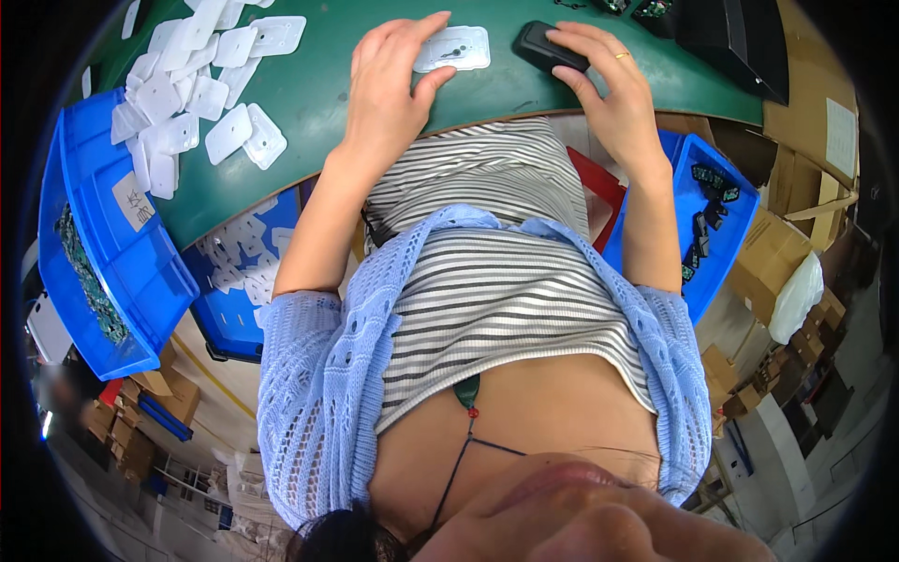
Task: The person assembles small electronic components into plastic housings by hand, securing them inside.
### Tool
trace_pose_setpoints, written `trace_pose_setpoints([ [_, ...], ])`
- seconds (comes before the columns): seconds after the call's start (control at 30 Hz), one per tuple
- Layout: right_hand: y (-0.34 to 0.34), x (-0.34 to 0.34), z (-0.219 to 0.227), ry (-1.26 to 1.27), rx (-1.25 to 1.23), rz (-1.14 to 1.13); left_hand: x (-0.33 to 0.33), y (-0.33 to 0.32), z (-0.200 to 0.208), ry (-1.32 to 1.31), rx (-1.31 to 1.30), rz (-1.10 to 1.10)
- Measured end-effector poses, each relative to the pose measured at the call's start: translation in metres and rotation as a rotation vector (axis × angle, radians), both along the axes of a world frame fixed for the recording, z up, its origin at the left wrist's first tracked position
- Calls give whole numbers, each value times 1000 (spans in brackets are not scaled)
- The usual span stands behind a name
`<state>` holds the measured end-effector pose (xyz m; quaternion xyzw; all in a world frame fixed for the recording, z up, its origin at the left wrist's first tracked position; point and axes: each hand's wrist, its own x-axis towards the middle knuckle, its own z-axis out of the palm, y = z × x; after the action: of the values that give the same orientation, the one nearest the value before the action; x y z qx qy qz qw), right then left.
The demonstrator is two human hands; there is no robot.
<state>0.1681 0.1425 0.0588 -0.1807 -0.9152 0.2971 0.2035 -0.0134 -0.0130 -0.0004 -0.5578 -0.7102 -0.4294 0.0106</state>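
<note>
On the green tabletop lies a white plastic cover (479, 47) with rounded corners and small dark marks or parts at its middle. My left hand (393, 89) spans its left end, thumb at the near edge and index finger at the far edge. To the right, my right hand (613, 89) has its thumb and fingers on a black rounded plastic case (541, 45), which sits tilted on the table. The underside of the case is hidden.
Loose white covers (192, 89) are heaped at the table's left. A blue bin (159, 281) with green-black parts stands beside them. Another blue bin (726, 220) holds dark parts at right. A black box-like object (740, 56) stands at the far right, near cardboard boxes (815, 103).
</note>
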Motion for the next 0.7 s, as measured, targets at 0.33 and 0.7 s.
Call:
trace_pose_setpoints([
  [0.33,-10,-35,19,76,94,9,-1,-10,22,-172,-3,29],
  [0.7,-15,-61,1,161,304,204,-2,-8,1,-43,2,17],
])
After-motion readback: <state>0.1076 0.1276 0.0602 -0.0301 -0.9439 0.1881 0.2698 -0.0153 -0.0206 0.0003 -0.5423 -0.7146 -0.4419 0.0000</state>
